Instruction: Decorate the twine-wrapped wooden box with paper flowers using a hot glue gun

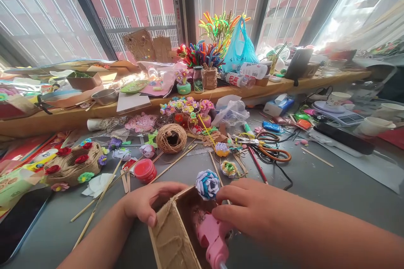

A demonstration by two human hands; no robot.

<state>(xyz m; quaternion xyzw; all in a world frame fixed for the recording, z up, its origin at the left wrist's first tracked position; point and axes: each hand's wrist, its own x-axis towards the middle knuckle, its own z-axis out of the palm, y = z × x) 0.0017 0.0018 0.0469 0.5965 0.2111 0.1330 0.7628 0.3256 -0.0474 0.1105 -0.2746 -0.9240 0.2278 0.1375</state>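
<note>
My left hand (145,204) is closed on the rim of a small burlap-covered cardboard box (174,235) at the near edge of the table. My right hand (249,207) pinches a blue and lilac clay rose (207,183) at the box's far corner. A pink hot glue gun (213,239) lies under my right hand, its nozzle pointing into the box.
A ball of twine (171,138), a red lid (145,170), wooden sticks (172,164), scissors (271,151) and loose clay flowers (228,168) crowd the grey table. A flower-trimmed basket (73,167) and a phone (19,218) lie left. The wooden sill (221,90) holds pipe cleaners and bottles.
</note>
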